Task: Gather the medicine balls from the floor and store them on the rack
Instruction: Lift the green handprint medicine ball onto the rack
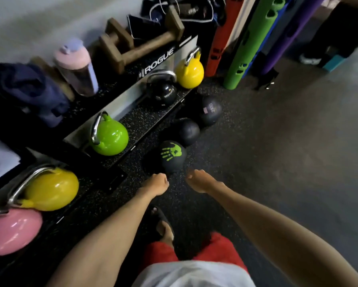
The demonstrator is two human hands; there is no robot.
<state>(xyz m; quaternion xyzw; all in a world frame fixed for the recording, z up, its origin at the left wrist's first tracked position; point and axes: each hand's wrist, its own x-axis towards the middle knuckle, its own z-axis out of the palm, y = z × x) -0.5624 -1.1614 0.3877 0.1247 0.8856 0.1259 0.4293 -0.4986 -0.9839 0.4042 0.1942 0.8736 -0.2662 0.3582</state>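
Nearest round rubber medicine ball (172, 157): black, lime-green handprint
Middle round rubber medicine ball (188, 132): plain black
Farthest round rubber medicine ball (210, 110): black, pale "2KG" lettering
Glossy round kettlebell beside them (109, 139): lime green, chrome handle
Rubber floor mat (225, 146): black, pale speckles

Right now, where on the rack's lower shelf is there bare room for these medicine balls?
Bare lower shelf runs between the green kettlebell and the black kettlebell; another gap lies between the green kettlebell and the near yellow kettlebell. The top shelf is crowded with a bottle, navy cloth and wooden blocks.
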